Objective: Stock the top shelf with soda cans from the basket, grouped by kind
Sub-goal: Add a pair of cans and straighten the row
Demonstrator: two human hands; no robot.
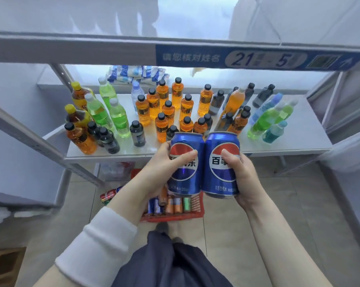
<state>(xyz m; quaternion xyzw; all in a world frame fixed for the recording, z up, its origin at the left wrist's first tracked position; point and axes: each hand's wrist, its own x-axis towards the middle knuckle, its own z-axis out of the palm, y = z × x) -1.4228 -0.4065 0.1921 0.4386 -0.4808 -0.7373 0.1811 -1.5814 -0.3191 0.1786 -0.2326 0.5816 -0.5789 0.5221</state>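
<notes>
My left hand [160,170] grips one blue cola can [185,179], thumb across its logo. My right hand [241,172] grips a second blue cola can [218,175] of the same kind. The two cans are upright, side by side and touching, held in front of the middle shelf's front edge. Below them on the floor stands the red basket [195,212] with several cans lying inside, orange, blue and green among them. The top shelf [71,50] runs across the upper view; its front rail carries a blue label strip [247,59]. What lies on its surface is hidden.
The middle shelf [288,146] holds many upright bottles: orange ones in the centre, green on both sides, dark ones scattered. Grey shelf uprights [30,133] slant at left and right. A red can [108,195] lies on the tiled floor left of the basket.
</notes>
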